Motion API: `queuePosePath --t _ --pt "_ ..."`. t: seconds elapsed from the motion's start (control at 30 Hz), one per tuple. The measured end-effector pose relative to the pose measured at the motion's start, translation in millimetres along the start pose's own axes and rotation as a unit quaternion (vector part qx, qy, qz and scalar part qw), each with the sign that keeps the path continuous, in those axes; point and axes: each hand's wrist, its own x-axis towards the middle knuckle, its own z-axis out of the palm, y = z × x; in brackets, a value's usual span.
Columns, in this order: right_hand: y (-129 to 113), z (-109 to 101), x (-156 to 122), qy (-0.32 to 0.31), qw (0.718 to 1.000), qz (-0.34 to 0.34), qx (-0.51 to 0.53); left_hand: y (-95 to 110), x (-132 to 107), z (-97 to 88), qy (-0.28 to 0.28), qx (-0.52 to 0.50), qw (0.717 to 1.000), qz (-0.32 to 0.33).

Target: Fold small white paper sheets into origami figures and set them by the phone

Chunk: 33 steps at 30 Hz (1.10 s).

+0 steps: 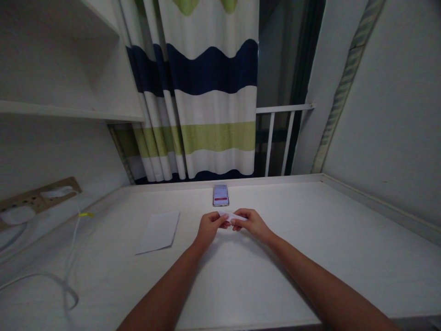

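Note:
A small folded piece of white paper point(238, 217) is held between my two hands, a little above the white desk point(220, 285). My left hand point(211, 225) pinches its left end, thumb on top. On the other side, my right hand point(253, 224) grips the paper with thumb and fingers closed. The fingers cover much of the paper, so its full shape is hidden. Just beyond the hands lies a phone point(220, 195) with its screen lit. To the left, some flat white sheets point(158, 232) rest on the desk, apart from my left hand.
On the left wall a wooden socket board point(37, 197) holds plugs, and a white cable point(70, 253) runs down onto the desk. A shelf point(69, 109) juts out above it. Behind the desk hang a striped curtain point(213, 105) and a white railing point(284, 109). A wall point(386, 115) bounds the right.

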Motion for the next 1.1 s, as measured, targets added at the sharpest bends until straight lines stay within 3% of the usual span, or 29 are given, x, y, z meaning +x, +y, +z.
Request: queuePosePath --t 0.3,0.63,1.1 --pt "0.2 -4.5 2.0 0.021 0.999 0.013 0.024 -0.6 0.2 -0.5 0.000 -0.065 0.998 -0.023" --pt "0.3 -2.5 4.0 0.029 0.998 0.004 0.053 -1.4 2.6 -0.3 0.043 -0.082 0.996 -0.011" --pt "5.3 -2.0 5.6 0.035 0.997 -0.005 0.073 0.7 0.6 -2.5 0.029 -0.166 0.986 -0.015"
